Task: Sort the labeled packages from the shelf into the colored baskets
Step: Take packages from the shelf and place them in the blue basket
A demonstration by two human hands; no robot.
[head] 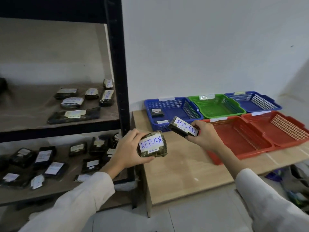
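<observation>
My left hand [129, 149] grips a squarish dark package [152, 145] whose white label reads RETURN, held over the table's left edge. My right hand [203, 137] grips a slimmer dark package [183, 128], also labelled RETURN, just in front of the near blue basket [172, 104]. Two small packages lie in that blue basket. A green basket [215, 106] and a second blue basket [254, 102] stand behind. Two red baskets [240, 136] [282, 126] lie to the right of my right hand. Several labelled packages [71, 102] remain on the shelf's two levels.
A black metal shelf post [119, 77] stands between the shelf and the low wooden table [175, 174]. A white wall rises behind the baskets. Clutter lies on the floor at the far right [297, 185]. Tiled floor runs in front of the table.
</observation>
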